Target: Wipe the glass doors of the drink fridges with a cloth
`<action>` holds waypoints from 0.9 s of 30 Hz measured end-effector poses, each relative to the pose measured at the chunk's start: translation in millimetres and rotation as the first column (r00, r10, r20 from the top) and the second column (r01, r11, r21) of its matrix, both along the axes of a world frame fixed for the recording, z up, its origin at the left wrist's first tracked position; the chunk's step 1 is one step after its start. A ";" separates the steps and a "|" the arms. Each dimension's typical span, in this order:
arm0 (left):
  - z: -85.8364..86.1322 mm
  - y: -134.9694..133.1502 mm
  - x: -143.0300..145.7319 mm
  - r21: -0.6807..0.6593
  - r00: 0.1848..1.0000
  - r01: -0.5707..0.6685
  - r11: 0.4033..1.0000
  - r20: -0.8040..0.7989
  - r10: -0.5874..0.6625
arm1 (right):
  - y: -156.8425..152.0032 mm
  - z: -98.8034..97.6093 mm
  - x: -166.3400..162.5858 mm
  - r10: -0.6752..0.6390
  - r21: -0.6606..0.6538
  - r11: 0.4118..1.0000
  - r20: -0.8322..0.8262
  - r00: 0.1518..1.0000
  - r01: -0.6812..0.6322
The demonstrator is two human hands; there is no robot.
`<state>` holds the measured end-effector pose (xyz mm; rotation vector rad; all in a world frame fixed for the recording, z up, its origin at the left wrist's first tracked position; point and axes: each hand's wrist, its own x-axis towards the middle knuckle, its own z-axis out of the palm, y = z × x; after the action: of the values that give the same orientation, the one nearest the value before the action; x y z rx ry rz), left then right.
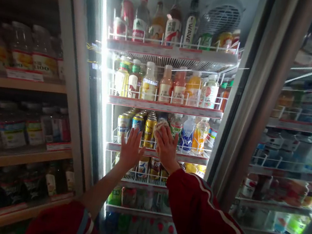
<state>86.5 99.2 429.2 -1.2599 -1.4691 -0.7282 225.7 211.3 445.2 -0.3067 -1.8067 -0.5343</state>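
Observation:
My left hand has its fingers spread, its palm turned toward the glass door of a lit drinks fridge. It seems to rest flat on the glass, with nothing in it. Just right of it and a little higher, my right hand presses a crumpled whitish cloth to the glass. Part of that cloth is hidden under the fingers. Behind the hands stand yellow cans, a blue can and a bottle of orange drink on a wire shelf.
Upper fridge shelves hold several bottles, and a round fan grille sits at the top. Metal door frames run up the right side. Wooden shelves with bottles stand at left. Another stocked fridge is at right.

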 end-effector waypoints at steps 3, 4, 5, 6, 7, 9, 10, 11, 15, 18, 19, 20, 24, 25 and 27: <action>0.3 -9.8 -13.8 0.008 0.998 -0.010 1.000 0.054 0.010 | 6.6 8.7 2.7 0.018 0.022 1.000 -0.046 0.999 -0.017; 0.4 -14.4 -19.9 0.017 0.997 -0.021 1.000 0.069 0.020 | 11.7 12.9 5.7 0.013 0.013 1.000 -0.108 0.994 -0.012; 0.3 -19.2 -26.1 0.026 0.996 -0.033 0.999 0.082 0.031 | 16.6 17.1 8.3 0.004 -0.007 1.000 -0.174 0.985 -0.006; -0.3 -23.9 -32.0 0.034 0.995 -0.046 0.998 0.094 0.043 | 20.5 20.7 9.6 -0.005 -0.035 0.999 -0.234 0.972 -0.004; -1.4 -28.1 -37.2 0.039 0.993 -0.058 0.998 0.103 0.053 | 22.5 23.3 9.1 -0.011 -0.061 0.998 -0.272 0.962 -0.006; -5.1 -34.0 -44.9 0.035 0.991 -0.070 0.997 0.119 0.065 | 18.6 23.3 1.3 -0.005 -0.081 0.997 -0.266 0.964 -0.017; -7.4 -35.8 -47.2 0.027 0.990 -0.070 0.997 0.126 0.066 | 12.7 20.5 -5.8 0.006 -0.076 0.997 -0.229 0.973 -0.024; -9.6 -37.1 -48.8 0.018 0.989 -0.068 0.998 0.132 0.065 | 4.6 16.0 -14.4 0.022 -0.060 0.998 -0.176 0.984 -0.034; -13.6 -43.6 -54.9 -0.040 0.987 -0.054 0.998 0.147 0.060 | -32.0 -3.3 -48.7 0.088 0.017 0.996 0.115 0.989 -0.091; -10.5 -56.3 -67.1 -0.080 0.980 -0.060 0.995 0.186 0.074 | -43.0 1.7 -59.5 0.121 0.019 0.992 0.221 0.968 -0.128; -9.2 -61.5 -72.5 -0.088 0.977 -0.064 0.994 0.199 0.080 | -42.2 8.0 -60.7 0.125 0.005 0.992 0.208 0.970 -0.129; -8.0 -66.9 -78.3 -0.098 0.974 -0.067 0.993 0.211 0.086 | -40.0 15.4 -61.9 0.119 -0.024 0.993 0.153 0.981 -0.116; -7.2 -85.2 -98.1 -0.151 0.962 -0.047 0.987 0.261 0.085 | -36.4 33.7 -76.9 0.093 -0.107 0.989 -0.074 0.993 -0.101; -7.9 -88.8 -101.5 -0.169 0.959 -0.041 0.985 0.271 0.086 | -40.6 31.4 -83.3 0.114 -0.110 0.987 -0.042 0.993 -0.118; -9.8 -95.5 -106.9 -0.202 0.951 -0.039 0.979 0.292 0.098 | -55.2 19.0 -96.7 0.187 -0.117 0.978 0.100 0.977 -0.175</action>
<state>-20.3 3.7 419.4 -1.2752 -1.8615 -0.7691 128.9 156.0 464.2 -0.1859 -1.9525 -0.3318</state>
